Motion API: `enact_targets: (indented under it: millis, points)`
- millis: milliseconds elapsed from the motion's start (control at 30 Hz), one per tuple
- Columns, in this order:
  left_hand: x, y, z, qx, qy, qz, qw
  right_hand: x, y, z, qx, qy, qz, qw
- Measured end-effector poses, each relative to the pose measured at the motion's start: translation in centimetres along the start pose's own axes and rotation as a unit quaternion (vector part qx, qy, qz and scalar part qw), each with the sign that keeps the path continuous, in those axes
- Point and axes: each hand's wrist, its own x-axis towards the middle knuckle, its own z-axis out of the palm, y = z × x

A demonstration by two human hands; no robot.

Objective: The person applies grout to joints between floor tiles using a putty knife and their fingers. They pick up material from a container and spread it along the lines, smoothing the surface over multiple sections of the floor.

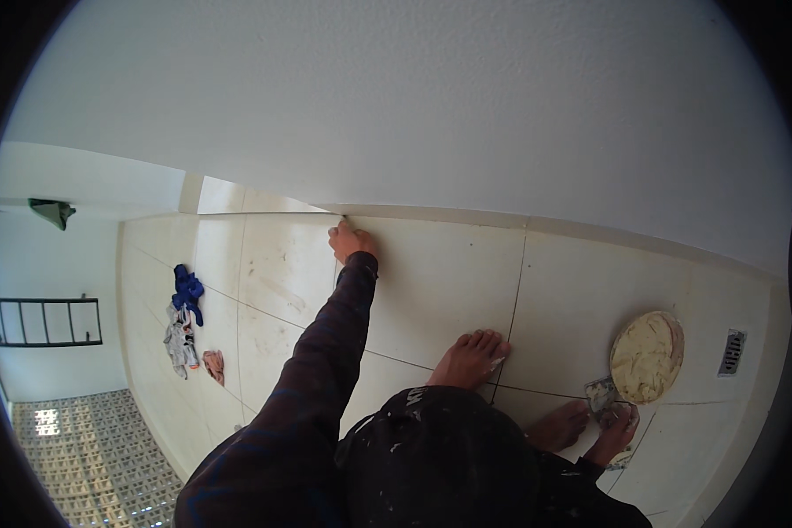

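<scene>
My left arm reaches forward in a dark sleeve. At its end my left hand (355,242) is down at the foot of the white wall (466,114), by the edge of an opening. Its fingers are curled together at the baseboard's end, and anything between them is too small to make out. My right hand (619,429) is low at the right, closed on a grey, putty-smeared scraper (601,398). Against the scraper stands a round tub of cream putty (647,356), its surface uneven. The scraper's handle is hidden by the hand.
My bare feet (471,359) are on pale floor tiles (431,290). A floor drain (732,353) lies right of the tub. To the left are a blue cloth (187,290), a grey cloth (181,341) and a pinkish cloth (214,366). Beyond them are a barred window (46,322) and a patterned block screen (88,458).
</scene>
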Motion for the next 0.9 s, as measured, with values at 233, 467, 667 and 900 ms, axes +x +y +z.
enact_targets:
  millis: [233, 467, 667, 900]
  points:
    - [-4.8, 3.8, 0.8, 0.003, 0.021, 0.052, 0.998, -0.1, -0.3, 0.0, 0.015, -0.007, 0.002, 1.0]
    - [-14.0, 11.3, 1.3, -0.025, -0.043, 0.068, 0.996, -0.2, -0.3, -0.3, 0.017, -0.005, 0.001, 1.0]
    - [-18.8, 10.7, 1.0, -0.145, -0.145, 0.228, 0.952, -0.1, -0.6, -0.6, 0.01, -0.016, -0.008, 1.0]
    - [-5.4, 3.8, 0.0, -0.065, -0.009, -0.015, 0.998, -0.4, -0.3, -0.4, 0.017, -0.031, -0.015, 0.999]
